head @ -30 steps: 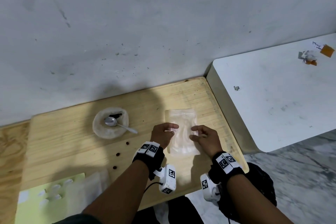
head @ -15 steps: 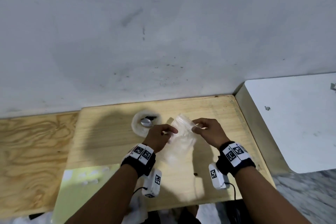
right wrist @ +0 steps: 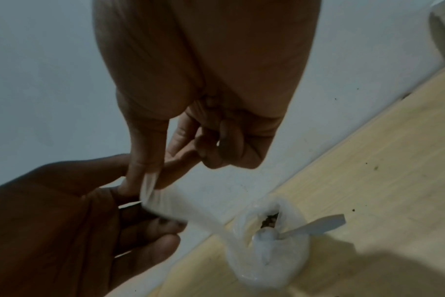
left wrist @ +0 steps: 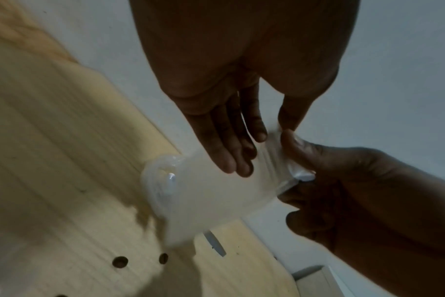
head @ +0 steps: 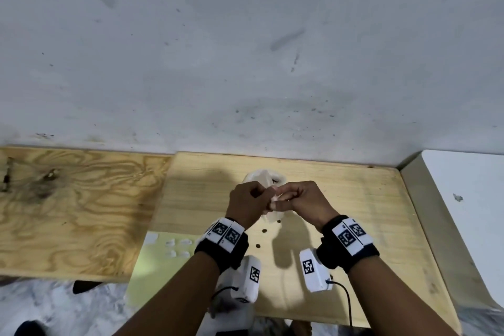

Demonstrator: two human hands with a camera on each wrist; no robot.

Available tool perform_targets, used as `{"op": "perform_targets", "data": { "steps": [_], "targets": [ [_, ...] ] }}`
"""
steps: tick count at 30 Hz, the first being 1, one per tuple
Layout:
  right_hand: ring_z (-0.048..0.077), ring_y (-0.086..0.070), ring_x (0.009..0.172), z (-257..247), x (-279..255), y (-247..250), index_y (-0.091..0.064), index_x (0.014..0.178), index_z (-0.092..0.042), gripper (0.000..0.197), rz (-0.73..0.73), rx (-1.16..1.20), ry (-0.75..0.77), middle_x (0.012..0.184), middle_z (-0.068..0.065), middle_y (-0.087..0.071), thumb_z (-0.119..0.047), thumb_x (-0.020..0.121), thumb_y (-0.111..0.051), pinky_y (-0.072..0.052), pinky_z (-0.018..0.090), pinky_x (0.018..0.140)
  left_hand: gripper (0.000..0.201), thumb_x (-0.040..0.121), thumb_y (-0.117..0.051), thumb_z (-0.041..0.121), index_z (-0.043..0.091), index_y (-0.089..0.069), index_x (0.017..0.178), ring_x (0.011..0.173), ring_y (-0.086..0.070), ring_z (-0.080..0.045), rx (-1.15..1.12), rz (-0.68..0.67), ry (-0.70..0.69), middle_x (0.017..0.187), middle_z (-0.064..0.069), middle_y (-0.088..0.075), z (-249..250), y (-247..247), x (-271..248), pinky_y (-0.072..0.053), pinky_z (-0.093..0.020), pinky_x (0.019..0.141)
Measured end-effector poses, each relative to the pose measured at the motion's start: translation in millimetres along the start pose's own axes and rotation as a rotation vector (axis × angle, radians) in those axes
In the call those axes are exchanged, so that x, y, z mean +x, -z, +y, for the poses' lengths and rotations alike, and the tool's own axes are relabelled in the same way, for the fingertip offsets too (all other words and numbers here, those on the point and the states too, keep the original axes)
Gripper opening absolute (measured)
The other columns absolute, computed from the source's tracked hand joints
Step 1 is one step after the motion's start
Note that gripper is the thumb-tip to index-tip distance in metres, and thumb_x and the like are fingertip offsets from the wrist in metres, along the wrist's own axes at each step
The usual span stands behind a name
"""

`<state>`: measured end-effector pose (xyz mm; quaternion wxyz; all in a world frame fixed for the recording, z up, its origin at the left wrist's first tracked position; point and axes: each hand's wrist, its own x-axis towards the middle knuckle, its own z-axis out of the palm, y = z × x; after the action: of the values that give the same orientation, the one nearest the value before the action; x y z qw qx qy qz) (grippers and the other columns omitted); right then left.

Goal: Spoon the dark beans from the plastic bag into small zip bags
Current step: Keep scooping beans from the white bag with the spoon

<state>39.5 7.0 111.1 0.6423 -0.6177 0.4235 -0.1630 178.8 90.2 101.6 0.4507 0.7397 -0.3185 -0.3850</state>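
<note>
I hold a small clear zip bag above the light wooden table, both hands at its top edge. My left hand pinches the edge between thumb and forefinger, the other fingers lying along the bag. My right hand pinches the same edge from the other side. Behind my hands stands the plastic bag with dark beans in it. A spoon rests in it, handle pointing out. I see no beans in the zip bag.
A few loose beans lie on the table under my wrists. A pale green sheet with small white pieces lies at the front left. A plywood board adjoins on the left, a white table on the right, the wall behind.
The zip bag lay flat on the table under my fingers a second ago. It has been lifted, and both hands have closed in together on its top edge.
</note>
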Motion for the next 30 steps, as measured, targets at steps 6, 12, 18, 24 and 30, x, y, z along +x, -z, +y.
{"op": "perform_targets", "data": {
  "steps": [6,12,18,24,30],
  "targets": [
    [-0.002,-0.053,0.054,-2,9,-2,-0.075,0.083,-0.011,0.004,0.047,-0.102,-0.029,0.07,-0.006,-0.068,-0.012,0.086,-0.074,-0.037,0.014,0.05,0.018,0.086,-0.056,0.004,-0.005,-0.062,0.072,0.071,-0.073,-0.035,-0.183,-0.06,0.083,0.074,-0.022,-0.072,-5,7,11,-0.06,-0.044,0.073],
    [-0.003,-0.051,0.044,-3,10,-3,-0.074,0.081,-0.003,0.011,0.045,-0.215,0.085,0.061,-0.014,-0.068,-0.012,0.081,-0.08,-0.037,0.008,0.051,0.022,0.088,-0.061,0.006,0.004,-0.066,0.067,0.074,-0.074,-0.034,-0.18,-0.095,0.072,0.073,-0.019,-0.073,-4,7,15,-0.062,-0.045,0.075],
    [-0.003,-0.049,0.047,-5,13,1,-0.07,0.072,-0.012,0.014,0.037,-0.167,-0.05,0.062,-0.011,-0.067,-0.008,0.084,-0.075,-0.037,0.015,0.048,0.036,0.083,-0.058,0.008,0.02,-0.068,0.05,0.071,-0.075,-0.029,-0.115,-0.094,0.063,0.071,-0.019,-0.074,-3,3,17,-0.061,-0.049,0.075],
    [0.008,-0.066,0.064,-1,17,-5,-0.07,0.076,-0.01,0.007,0.079,-0.308,0.055,0.081,0.006,-0.075,-0.014,0.08,-0.072,-0.051,0.03,0.064,0.026,0.089,-0.052,0.006,-0.013,-0.061,0.072,0.06,-0.073,-0.03,0.01,-0.093,0.005,0.067,-0.019,-0.071,0,1,18,-0.061,-0.05,0.063],
    [0.007,-0.069,0.077,7,20,-5,-0.059,0.069,-0.021,0.014,0.285,-0.472,0.096,0.072,-0.014,-0.072,-0.015,0.081,-0.061,-0.057,0.038,0.073,0.037,0.079,-0.055,0.021,0.001,-0.043,0.05,0.039,-0.063,-0.017,0.261,-0.067,-0.118,0.055,-0.027,-0.06,-4,5,19,-0.052,-0.044,0.051]
  ]
}}
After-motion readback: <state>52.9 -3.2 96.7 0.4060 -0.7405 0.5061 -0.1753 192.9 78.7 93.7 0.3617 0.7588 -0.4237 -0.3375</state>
